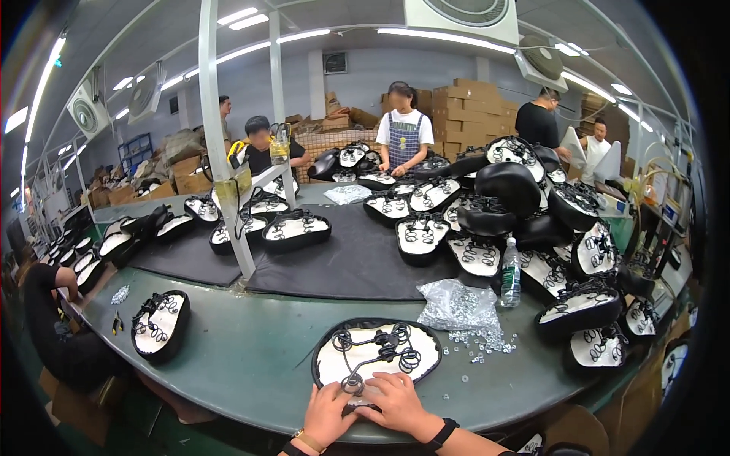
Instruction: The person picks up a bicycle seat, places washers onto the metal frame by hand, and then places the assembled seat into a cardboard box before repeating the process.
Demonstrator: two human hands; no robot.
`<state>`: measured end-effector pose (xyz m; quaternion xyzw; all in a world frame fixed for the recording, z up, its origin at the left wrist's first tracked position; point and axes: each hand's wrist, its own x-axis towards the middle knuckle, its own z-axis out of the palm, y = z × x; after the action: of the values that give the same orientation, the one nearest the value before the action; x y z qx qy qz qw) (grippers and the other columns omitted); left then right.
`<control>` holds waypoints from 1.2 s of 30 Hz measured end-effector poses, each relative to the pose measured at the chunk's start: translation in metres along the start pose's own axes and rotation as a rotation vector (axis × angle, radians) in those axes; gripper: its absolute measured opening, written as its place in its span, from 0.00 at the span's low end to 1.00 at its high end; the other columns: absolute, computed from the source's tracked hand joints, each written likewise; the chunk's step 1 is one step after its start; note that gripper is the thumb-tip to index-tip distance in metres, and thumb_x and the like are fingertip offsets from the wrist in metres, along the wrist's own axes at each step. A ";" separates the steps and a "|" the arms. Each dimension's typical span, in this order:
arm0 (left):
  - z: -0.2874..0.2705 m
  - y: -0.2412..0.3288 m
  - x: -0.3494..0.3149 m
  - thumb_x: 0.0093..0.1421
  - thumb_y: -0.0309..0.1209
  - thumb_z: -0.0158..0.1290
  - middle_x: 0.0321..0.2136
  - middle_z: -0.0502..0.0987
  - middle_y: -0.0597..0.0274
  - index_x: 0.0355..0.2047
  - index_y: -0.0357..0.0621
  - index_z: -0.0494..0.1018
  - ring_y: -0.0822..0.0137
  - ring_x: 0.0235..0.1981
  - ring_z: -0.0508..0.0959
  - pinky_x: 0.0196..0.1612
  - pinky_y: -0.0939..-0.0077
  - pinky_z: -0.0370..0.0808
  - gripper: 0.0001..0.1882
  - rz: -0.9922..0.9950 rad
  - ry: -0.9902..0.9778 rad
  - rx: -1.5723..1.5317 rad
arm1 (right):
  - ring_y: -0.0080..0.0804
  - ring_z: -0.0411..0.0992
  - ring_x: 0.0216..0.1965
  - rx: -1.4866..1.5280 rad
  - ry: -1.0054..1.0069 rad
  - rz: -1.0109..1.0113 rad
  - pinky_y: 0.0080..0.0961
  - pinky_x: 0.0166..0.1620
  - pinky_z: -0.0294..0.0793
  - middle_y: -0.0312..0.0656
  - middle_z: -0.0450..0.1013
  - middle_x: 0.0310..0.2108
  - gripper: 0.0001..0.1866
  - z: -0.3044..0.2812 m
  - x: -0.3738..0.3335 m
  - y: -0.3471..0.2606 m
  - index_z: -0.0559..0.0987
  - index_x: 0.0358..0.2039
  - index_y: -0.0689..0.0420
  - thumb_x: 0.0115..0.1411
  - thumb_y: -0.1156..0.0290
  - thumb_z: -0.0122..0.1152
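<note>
Item: bicycle saddle [378,356], upside down, at the lower centre of the frame on the green workbench [251,357], near its front edge. White underside, black rim, black wire rails and coil springs on top. Left hand [327,414] rests at the saddle's narrow near end, fingers spread slightly and lying flat on the rim; right hand [395,401] is beside it, fingers curled down onto the metal fitting at the nose, though whether they pinch it cannot be told. Handling, by judgement: moderately heavy for its size, with a stiff shell and rigid steel frame; the padded cover below is soft and likely slick on the bench. Best grasped by the rails or the rim edges, not the springs, which may catch fingers. Nearby: clear bag of small metal parts [456,305] with loose washers [487,343] spilled right of the saddle; plastic water bottle [510,273] behind; heap of finished saddles [532,220] at upper right.
</note>
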<state>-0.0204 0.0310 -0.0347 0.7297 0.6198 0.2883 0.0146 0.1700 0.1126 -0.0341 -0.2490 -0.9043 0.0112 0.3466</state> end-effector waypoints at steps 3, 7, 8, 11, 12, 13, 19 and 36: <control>0.000 0.000 0.001 0.51 0.42 0.69 0.48 0.73 0.53 0.55 0.48 0.76 0.50 0.55 0.73 0.61 0.43 0.66 0.32 -0.017 0.003 -0.044 | 0.39 0.71 0.57 0.036 0.044 0.006 0.47 0.57 0.65 0.37 0.77 0.49 0.18 -0.011 -0.007 -0.003 0.84 0.43 0.47 0.56 0.53 0.70; -0.009 -0.010 0.000 0.52 0.41 0.70 0.54 0.74 0.50 0.58 0.48 0.75 0.49 0.56 0.73 0.60 0.62 0.71 0.33 0.064 -0.055 -0.105 | 0.41 0.72 0.56 0.088 0.048 0.226 0.43 0.57 0.68 0.39 0.76 0.51 0.20 -0.035 -0.041 0.012 0.83 0.46 0.48 0.53 0.60 0.72; -0.010 -0.018 -0.002 0.52 0.38 0.70 0.54 0.75 0.50 0.57 0.47 0.75 0.49 0.57 0.74 0.60 0.61 0.73 0.32 0.050 -0.051 -0.168 | 0.41 0.72 0.56 0.080 0.049 0.234 0.43 0.57 0.68 0.39 0.76 0.51 0.20 -0.043 -0.046 0.014 0.83 0.46 0.48 0.53 0.60 0.72; -0.022 -0.044 -0.008 0.51 0.33 0.70 0.54 0.76 0.52 0.56 0.46 0.75 0.50 0.58 0.74 0.59 0.61 0.74 0.30 0.065 -0.053 -0.298 | 0.47 0.71 0.57 -0.125 0.044 0.268 0.45 0.56 0.70 0.48 0.72 0.57 0.29 -0.059 -0.064 0.019 0.80 0.54 0.51 0.49 0.61 0.73; -0.029 -0.048 -0.008 0.50 0.31 0.69 0.53 0.76 0.53 0.52 0.44 0.76 0.50 0.58 0.74 0.60 0.60 0.72 0.28 0.053 -0.009 -0.256 | 0.47 0.71 0.57 -0.123 0.042 0.282 0.45 0.56 0.70 0.48 0.72 0.57 0.29 -0.058 -0.071 0.024 0.80 0.54 0.51 0.49 0.61 0.73; -0.033 -0.048 -0.006 0.49 0.29 0.69 0.52 0.77 0.54 0.48 0.42 0.77 0.50 0.58 0.74 0.62 0.59 0.71 0.25 0.040 0.035 -0.214 | 0.47 0.71 0.58 -0.190 -0.003 0.301 0.46 0.57 0.70 0.49 0.71 0.58 0.30 -0.058 -0.077 0.029 0.79 0.54 0.52 0.49 0.61 0.73; -0.028 -0.039 0.006 0.44 0.31 0.71 0.40 0.77 0.60 0.36 0.47 0.78 0.53 0.49 0.75 0.56 0.56 0.71 0.19 0.165 0.069 0.048 | 0.51 0.68 0.62 -0.287 -0.240 0.372 0.48 0.62 0.70 0.54 0.71 0.59 0.27 -0.049 -0.105 0.036 0.77 0.54 0.62 0.57 0.62 0.67; 0.013 0.069 -0.004 0.51 0.44 0.70 0.25 0.75 0.71 0.30 0.53 0.80 0.65 0.34 0.76 0.47 0.61 0.68 0.13 0.373 -0.092 -0.183 | 0.37 0.75 0.37 -0.267 0.019 0.489 0.34 0.39 0.72 0.35 0.76 0.33 0.08 -0.067 -0.133 0.040 0.85 0.35 0.52 0.54 0.73 0.64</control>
<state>0.0470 0.0159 -0.0203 0.8398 0.4438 0.3078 0.0555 0.3147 0.0761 -0.0736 -0.5035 -0.8074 -0.0272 0.3063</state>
